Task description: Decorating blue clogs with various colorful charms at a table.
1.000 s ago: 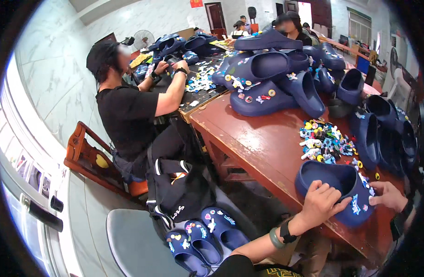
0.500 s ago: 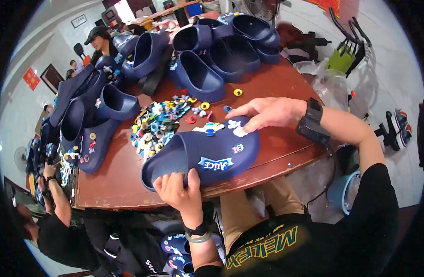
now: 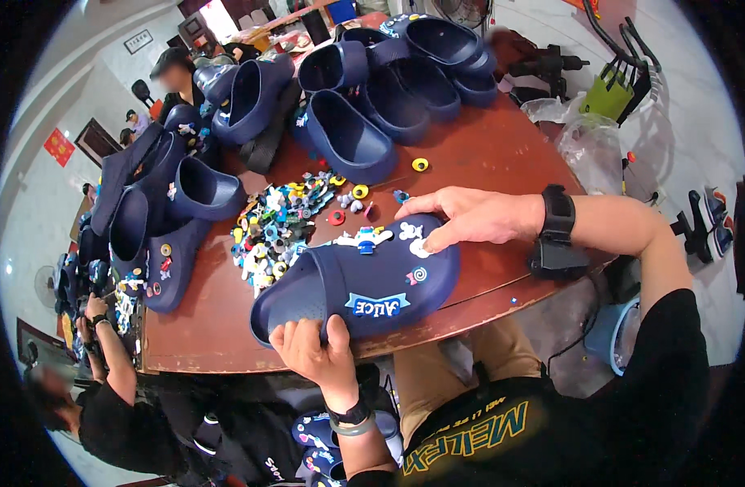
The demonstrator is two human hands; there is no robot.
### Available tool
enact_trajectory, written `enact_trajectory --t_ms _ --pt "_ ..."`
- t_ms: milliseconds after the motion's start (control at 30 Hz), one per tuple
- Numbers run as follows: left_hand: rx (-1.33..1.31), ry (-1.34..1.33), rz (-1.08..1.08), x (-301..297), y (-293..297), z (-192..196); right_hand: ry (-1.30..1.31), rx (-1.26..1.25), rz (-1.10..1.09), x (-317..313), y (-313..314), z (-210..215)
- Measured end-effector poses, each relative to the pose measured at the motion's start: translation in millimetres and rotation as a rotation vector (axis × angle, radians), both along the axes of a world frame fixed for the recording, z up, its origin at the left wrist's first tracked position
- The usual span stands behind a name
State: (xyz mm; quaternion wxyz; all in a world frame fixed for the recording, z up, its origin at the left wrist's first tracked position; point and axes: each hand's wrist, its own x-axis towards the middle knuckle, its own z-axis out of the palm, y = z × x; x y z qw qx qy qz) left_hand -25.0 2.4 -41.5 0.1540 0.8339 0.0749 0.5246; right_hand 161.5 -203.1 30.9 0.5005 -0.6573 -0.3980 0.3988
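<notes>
A navy foam clog [image 3: 388,276] lies near the table's front edge, its toe to the right and its heel opening to the left. My left hand [image 3: 314,349] grips the near rim of the opening, fingers curled inside and thumb along the outer side. Over the toe, my right hand [image 3: 482,217] presses its thumb by a white charm [image 3: 419,247], fingers reaching round the far side. The clog also carries a blue ribbon-shaped charm [image 3: 376,305], a swirl candy charm [image 3: 418,275] and a white-and-blue figure charm [image 3: 366,239]. A pile of loose charms [image 3: 267,231] lies behind the clog.
Several navy clogs [image 3: 352,138] are heaped along the table's far side, more [image 3: 169,268] at the left. A yellow round charm [image 3: 420,165] lies alone on the red-brown table [image 3: 486,154]. A co-worker's arm [image 3: 116,357] reaches in at left. A blue bucket [image 3: 612,337] stands below right.
My view has shifted slightly. My right wrist has turned a little, with the thumb still at the white charm. My left hand keeps its hold on the clog's rim.
</notes>
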Motion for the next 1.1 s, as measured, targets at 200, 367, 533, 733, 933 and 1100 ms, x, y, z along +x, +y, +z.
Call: enact_trajectory --t_ms 200,367,533,733,933,1100 --pt "0.001 -0.019 -0.028 4.1 -0.1 -1.0 -0.512 -0.043 -0.158 38.0 -11.0 -0.9" --pt "-0.014 -0.035 -0.031 13.4 -1.2 -0.5 -1.124 0.046 -0.383 104.6 -5.7 -55.1" --pt "0.015 0.018 0.065 -3.2 1.7 11.9 -1.100 0.166 -0.282 114.0 17.2 -68.2" --pt "0.015 -0.088 -0.072 8.1 -5.1 4.4 -0.823 0.145 -0.472 125.3 -23.8 -95.0" --pt "-0.021 -0.142 -0.082 -1.2 -1.5 9.1 -0.754 0.163 -0.376 126.5 -8.4 -95.9" --pt "-0.035 -0.170 -0.088 3.8 2.0 8.0 -0.702 0.190 -0.399 123.4 -1.0 -89.1"
